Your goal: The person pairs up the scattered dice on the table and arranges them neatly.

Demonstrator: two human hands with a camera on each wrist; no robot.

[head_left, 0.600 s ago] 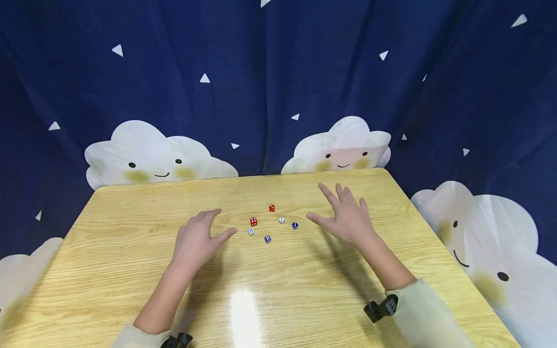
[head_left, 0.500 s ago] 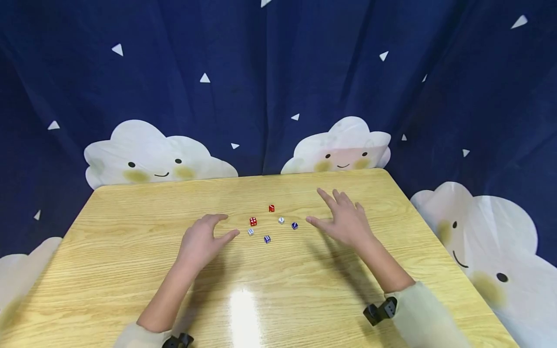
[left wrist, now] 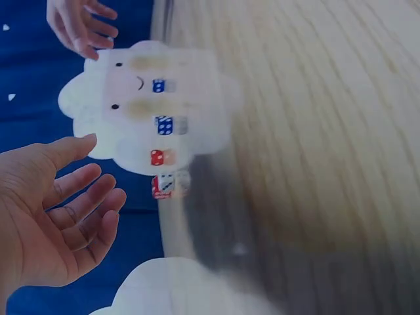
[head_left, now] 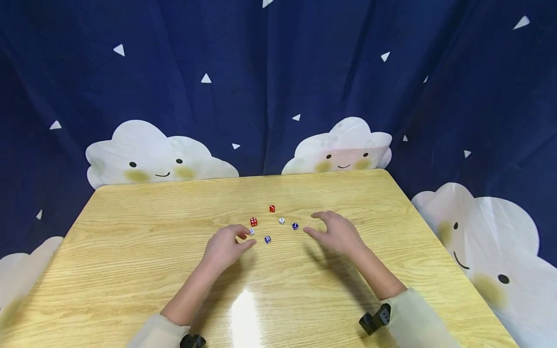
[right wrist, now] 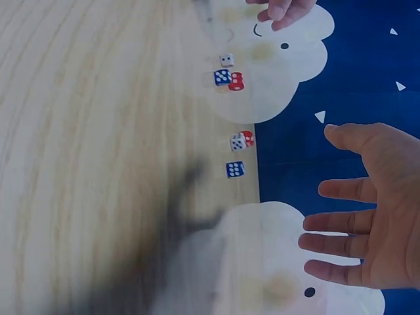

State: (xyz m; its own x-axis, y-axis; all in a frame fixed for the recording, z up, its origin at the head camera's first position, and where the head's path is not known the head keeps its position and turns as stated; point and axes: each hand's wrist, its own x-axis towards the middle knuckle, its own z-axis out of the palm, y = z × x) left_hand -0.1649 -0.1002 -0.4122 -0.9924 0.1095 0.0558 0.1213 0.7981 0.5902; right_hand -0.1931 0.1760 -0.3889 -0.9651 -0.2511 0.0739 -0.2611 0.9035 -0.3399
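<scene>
Six small dice, two each in red, white and blue, lie on the wooden table. The left white die (head_left: 251, 232) shows just beyond the fingertips of my left hand (head_left: 226, 247), with a red die (head_left: 254, 221) behind it and a blue die (head_left: 267, 239) to its right. My left hand hovers over the tabletop, fingers loosely bent and thumb apart, holding nothing. The right blue die (head_left: 295, 226) lies left of the thumb tip of my right hand (head_left: 338, 234), which is also raised and holds nothing. Near that die are a white die (head_left: 281, 221) and a red die (head_left: 271, 209).
The wooden table (head_left: 143, 270) ends at a dark blue curtain (head_left: 243, 87) printed with smiling white clouds. Black wrist bands (head_left: 375, 319) sit at both pale sleeves. A bright light reflection shows on the table's front part.
My left hand has moved right and slightly nearer, up to the left white die. My right hand has drawn back a little, its fingers less spread. The dice have stayed in place.
</scene>
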